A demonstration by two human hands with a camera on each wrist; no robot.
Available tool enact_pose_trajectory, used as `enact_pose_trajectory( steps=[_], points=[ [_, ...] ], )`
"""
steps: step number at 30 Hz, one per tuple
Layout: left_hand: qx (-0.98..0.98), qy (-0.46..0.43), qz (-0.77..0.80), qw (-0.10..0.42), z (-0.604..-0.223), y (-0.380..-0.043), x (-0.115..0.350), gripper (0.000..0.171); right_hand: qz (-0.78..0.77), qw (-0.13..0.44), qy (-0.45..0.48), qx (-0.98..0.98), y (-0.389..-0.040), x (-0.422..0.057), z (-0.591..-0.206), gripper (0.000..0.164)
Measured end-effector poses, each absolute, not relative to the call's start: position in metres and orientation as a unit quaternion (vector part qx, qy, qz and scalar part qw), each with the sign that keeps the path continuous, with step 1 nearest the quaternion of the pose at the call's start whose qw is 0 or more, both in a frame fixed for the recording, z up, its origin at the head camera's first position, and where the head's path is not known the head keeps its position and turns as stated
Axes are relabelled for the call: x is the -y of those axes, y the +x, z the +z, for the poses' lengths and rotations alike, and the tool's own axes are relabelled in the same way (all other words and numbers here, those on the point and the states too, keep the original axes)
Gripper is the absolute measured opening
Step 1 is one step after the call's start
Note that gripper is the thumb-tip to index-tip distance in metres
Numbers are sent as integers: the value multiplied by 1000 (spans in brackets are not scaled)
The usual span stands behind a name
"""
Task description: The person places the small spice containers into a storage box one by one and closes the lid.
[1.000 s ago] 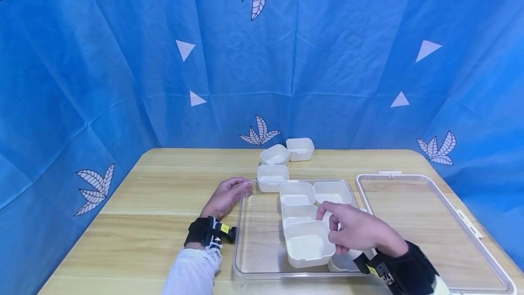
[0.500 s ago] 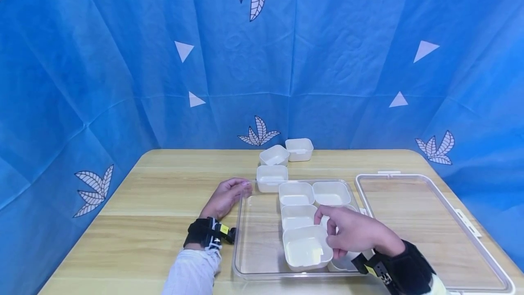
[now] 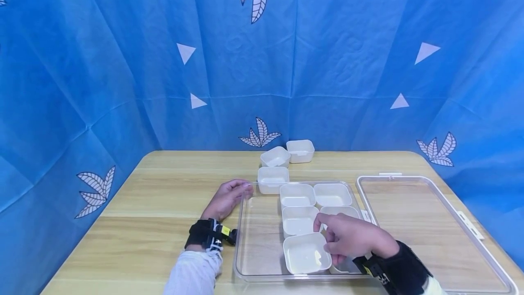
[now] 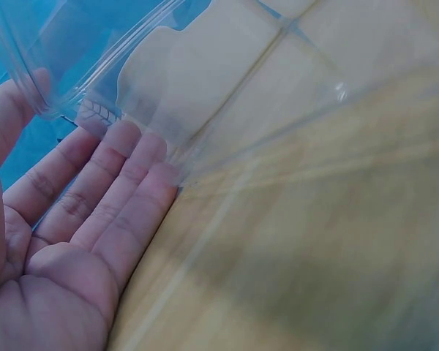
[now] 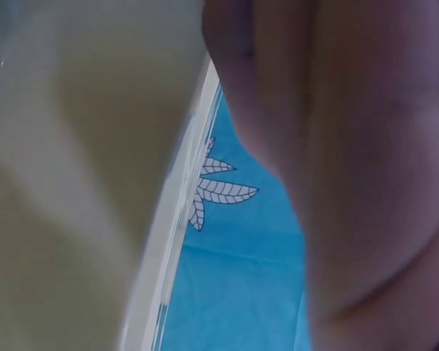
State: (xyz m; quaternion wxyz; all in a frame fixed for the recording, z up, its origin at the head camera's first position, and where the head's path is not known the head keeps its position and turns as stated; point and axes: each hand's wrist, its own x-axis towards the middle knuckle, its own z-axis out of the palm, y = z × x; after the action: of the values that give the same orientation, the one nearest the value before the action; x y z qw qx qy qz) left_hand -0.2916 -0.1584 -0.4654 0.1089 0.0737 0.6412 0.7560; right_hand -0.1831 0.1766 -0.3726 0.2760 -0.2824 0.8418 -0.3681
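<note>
My right hand [image 3: 354, 236] pinches the right rim of a small white plastic bin [image 3: 304, 254] between thumb and fingers. That bin sits slightly tilted at the front of a large clear plastic box [image 3: 259, 245]. Several similar white bins stand in the box's right part, among them a back-left bin [image 3: 297, 195] and a middle-left bin [image 3: 299, 220]; my right hand partly hides the front-right one. At the box's back left corner rests my left hand [image 3: 224, 199]. In the left wrist view its fingers [image 4: 106, 183] lie nearly straight against the clear wall.
Behind the box, three white bins stand on the wooden table [image 3: 163, 185]: a near bin [image 3: 273, 181], a tilted bin [image 3: 275, 156] and a far bin [image 3: 300, 151]. A clear lid with a white edge [image 3: 434, 222] lies to the right. A blue curtain [image 3: 229, 58] hangs behind.
My right hand has lowered the pinched white bin and shifted it slightly toward the front of the clear box. My left hand has stayed at the corner.
</note>
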Motion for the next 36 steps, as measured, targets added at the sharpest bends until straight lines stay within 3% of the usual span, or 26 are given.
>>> enact_pose_trajectory(
  steps=[21,28,36],
  points=[
    [-641,66,758,100,-466,-294,156,25,-343,224,-295,-863,-182,-178,-370,11],
    [-645,58,755,102,-464,-295,155,31,-369,177,-312,-857,-188,-185,-365,9],
    [-647,59,753,103,-465,-295,155,30,-566,160,-345,-731,-208,-214,-365,37]
  ],
)
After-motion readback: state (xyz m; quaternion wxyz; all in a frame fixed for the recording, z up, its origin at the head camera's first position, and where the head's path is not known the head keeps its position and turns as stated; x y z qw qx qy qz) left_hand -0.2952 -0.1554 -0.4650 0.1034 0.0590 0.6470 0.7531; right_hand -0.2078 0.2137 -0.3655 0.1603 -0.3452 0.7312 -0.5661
